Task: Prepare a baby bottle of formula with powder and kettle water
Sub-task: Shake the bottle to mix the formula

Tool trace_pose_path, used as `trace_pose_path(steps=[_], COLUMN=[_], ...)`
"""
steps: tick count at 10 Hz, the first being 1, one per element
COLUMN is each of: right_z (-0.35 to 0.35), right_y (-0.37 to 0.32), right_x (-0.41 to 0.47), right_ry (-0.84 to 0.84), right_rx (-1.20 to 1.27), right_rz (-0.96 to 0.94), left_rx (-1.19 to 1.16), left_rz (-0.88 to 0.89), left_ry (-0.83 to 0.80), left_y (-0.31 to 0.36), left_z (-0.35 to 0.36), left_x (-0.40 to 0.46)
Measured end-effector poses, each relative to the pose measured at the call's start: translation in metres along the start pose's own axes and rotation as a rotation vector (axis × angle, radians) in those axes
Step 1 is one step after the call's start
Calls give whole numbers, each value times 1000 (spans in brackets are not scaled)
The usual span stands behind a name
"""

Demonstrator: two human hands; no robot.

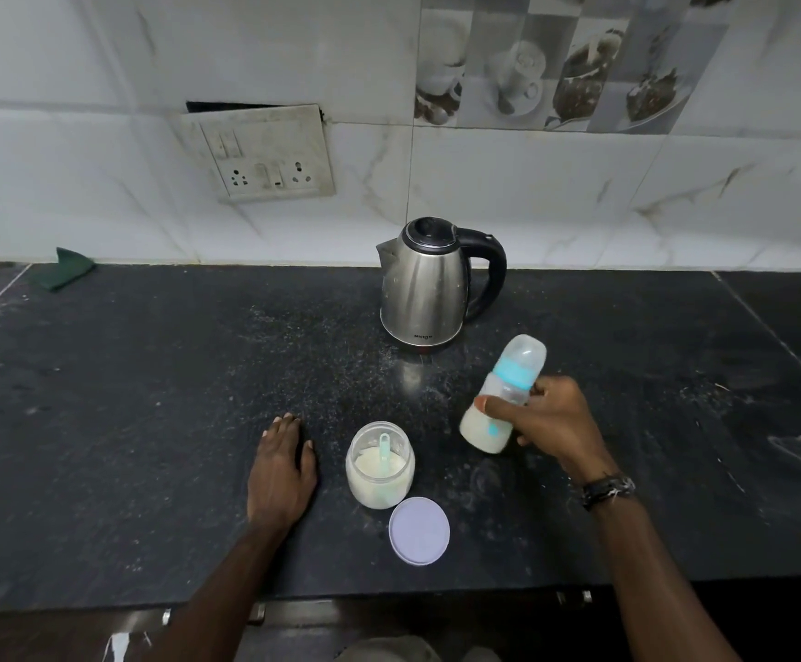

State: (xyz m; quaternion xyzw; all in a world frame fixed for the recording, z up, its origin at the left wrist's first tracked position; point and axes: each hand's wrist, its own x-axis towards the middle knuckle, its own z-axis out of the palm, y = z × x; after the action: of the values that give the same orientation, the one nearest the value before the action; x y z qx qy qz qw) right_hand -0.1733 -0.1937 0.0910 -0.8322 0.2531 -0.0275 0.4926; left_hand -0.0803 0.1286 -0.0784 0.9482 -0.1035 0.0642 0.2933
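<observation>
R hand had fingers and thumb wrapped round the baby bottle, held above the counter, capped, teal collar on, milky liquid in lower part. Bottle's long axis tilted, cap end up and away toward the kettle, base down-left toward the powder jar. L hand lay flat, fingers straight, on the counter just left of the jar, holding nothing. Jar open w/ scoop inside, its lid lying just beside, front-right. Looked like mixing/shaking stage, near done. Jar and lid closer to L hand for recapping; can't tell if bottle was moving.
</observation>
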Motion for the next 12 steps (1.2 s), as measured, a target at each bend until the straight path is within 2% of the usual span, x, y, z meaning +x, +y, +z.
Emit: trace_pose_path(steps=[1,2,3,4,5,7,8,9,10,11,12], right_z=[0,1,-3,-6,-8,-11,-12,-13,-14,-16,-19], right_y=[2,-2,-6,-3,-2,-3,-6,-5,-7,-6,-7], right_x=[-1,-2,1,3,5,6,7,8,8,8,8], right_ry=[-64,7,-96,-38,-34,9,-47,16,-63,6,-93], right_rx=[-114,48,41,-139,-47,-112,-100,-185,-142,-259,-219], right_rz=[41,13,15,7,1,-12,32,-4,45,18,73], left_rx=[5,1,7,8,4,6,6,4,5,4,7], left_rz=[-3,-6,-1,-1,-5,1,1,-4,-1,-2,-10], left_ry=[3,2,0,6,1,-4,1,0,-4,-4,-8], left_y=[-2,-2,-1,-1,0,0,0,0,0,0,0], left_z=[0,0,1,-1,0,-2,-1,-1,-1,-1,-1], left_x=[0,1,-1,0,0,1,0,0,0,0,0])
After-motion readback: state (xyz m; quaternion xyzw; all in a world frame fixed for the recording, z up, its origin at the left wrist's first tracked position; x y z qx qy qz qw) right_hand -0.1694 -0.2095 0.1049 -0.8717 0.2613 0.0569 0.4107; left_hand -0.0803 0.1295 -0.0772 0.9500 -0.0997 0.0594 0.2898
